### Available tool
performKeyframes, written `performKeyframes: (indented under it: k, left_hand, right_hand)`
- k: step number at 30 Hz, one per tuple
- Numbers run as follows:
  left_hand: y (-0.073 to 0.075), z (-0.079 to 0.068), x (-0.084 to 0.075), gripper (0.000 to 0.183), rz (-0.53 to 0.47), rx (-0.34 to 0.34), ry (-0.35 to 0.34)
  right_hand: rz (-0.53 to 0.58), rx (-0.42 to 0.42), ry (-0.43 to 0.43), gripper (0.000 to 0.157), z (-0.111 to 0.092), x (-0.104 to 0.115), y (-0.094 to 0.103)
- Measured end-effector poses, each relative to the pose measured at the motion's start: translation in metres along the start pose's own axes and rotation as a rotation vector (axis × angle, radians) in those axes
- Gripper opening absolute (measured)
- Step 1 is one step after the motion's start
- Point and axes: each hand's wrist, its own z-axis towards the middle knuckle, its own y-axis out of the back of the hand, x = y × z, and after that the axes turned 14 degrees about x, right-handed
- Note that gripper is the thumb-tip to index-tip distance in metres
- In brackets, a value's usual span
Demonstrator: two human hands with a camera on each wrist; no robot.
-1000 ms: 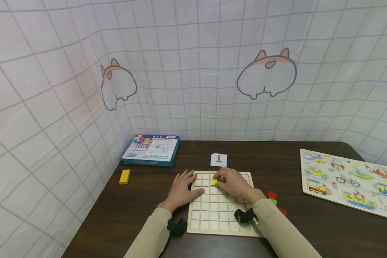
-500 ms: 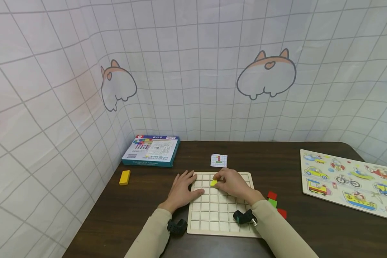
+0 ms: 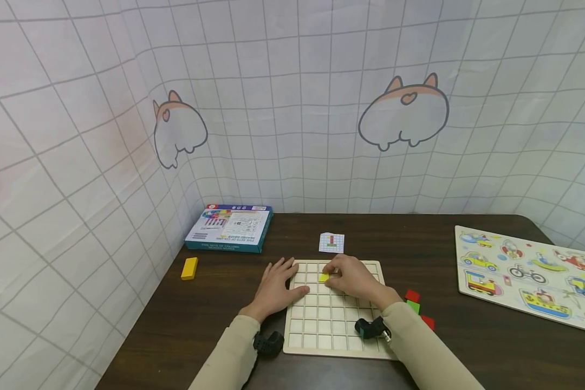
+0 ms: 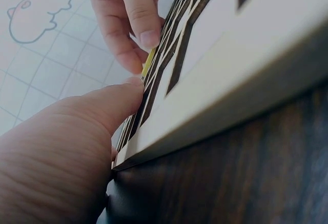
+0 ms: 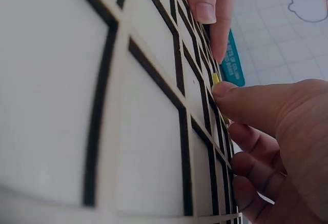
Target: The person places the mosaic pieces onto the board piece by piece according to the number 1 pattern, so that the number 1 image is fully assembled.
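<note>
A pale wooden grid board [image 3: 317,326] lies flat on the dark table. My right hand [image 3: 351,276] pinches a small yellow square tile [image 3: 324,277] between thumb and fingers, at a cell near the board's far side. In the right wrist view the thumb [image 5: 251,98] presses against the tile's edge, right at the grid. My left hand [image 3: 274,290] rests on the board's left edge, fingers spread and thumb over the nearest cells. In the left wrist view a yellow sliver [image 4: 148,62] shows under the right fingertips.
A card with a grid pattern [image 3: 331,242] lies beyond the board. Red [image 3: 412,296] and green [image 3: 413,307] tiles sit by the right forearm. A yellow block [image 3: 189,268] and a teal box [image 3: 229,228] are left; a picture puzzle board [image 3: 526,276] is right.
Almost nothing differs. Both hands keep their places, and the yellow tile stays at the same cell under the right fingers. The whole view shifts very slightly.
</note>
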Motion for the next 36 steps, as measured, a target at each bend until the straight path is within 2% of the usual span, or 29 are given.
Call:
performKeyframes:
  k: [9, 14, 19, 30, 36]
  left_hand:
    - [0.001, 0.000, -0.001, 0.075, -0.006, 0.007, 0.003]
    - [0.000, 0.000, 0.000, 0.076, -0.006, 0.003, -0.002]
    - [0.000, 0.000, 0.001, 0.076, -0.018, 0.004, -0.015]
    - [-0.002, 0.000, 0.002, 0.075, -0.020, 0.002, -0.026]
    - [-0.001, -0.001, 0.003, 0.074, -0.025, -0.001, -0.026]
  right_hand:
    - [0.029, 0.066, 0.074, 0.027, -0.019, -0.002, 0.014]
    - [0.061, 0.087, 0.065, 0.027, -0.034, -0.006, 0.024]
    - [0.035, 0.067, 0.064, 0.028, -0.047, -0.014, 0.035]
    - [-0.030, -0.011, -0.019, 0.031, -0.075, -0.042, 0.062]
    - [-0.070, -0.019, -0.067, 0.031, -0.084, -0.061, 0.074]
